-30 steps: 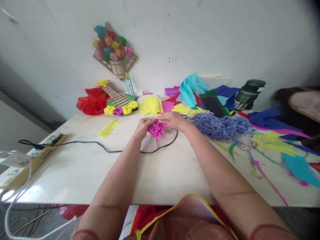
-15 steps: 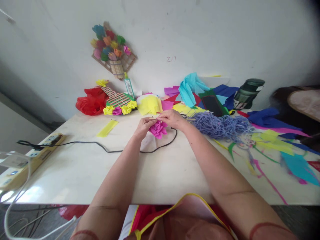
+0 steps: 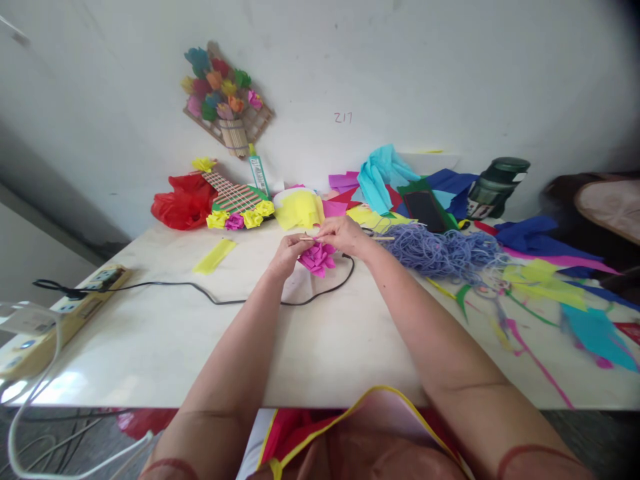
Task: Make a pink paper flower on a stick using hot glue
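Note:
A magenta paper flower (image 3: 319, 261) hangs just below my two hands, its folded petals facing me. A thin wooden stick (image 3: 383, 238) lies level across the top of the flower, its right end sticking out past my right wrist. My left hand (image 3: 289, 253) is closed, thumb and fingers pinching the flower's edge near the stick's left end. Beside it my right hand (image 3: 342, 235) is closed too, its fingertips pinched on the stick above the petals. The exact grip under the fingers is partly hidden.
A black cable (image 3: 200, 291) runs below the flower from a power strip (image 3: 95, 300). To the right lies tangled blue-purple string (image 3: 445, 250), with paper scraps (image 3: 545, 280) beyond. Behind stand a paper-flower craft (image 3: 235, 193), yellow paper (image 3: 300, 210), a phone (image 3: 424, 210) and a dark bottle (image 3: 497, 188).
The stick's right end reaches slightly farther right. My right fingers have shifted a little on it, while my left hand and the flower stay almost in place.

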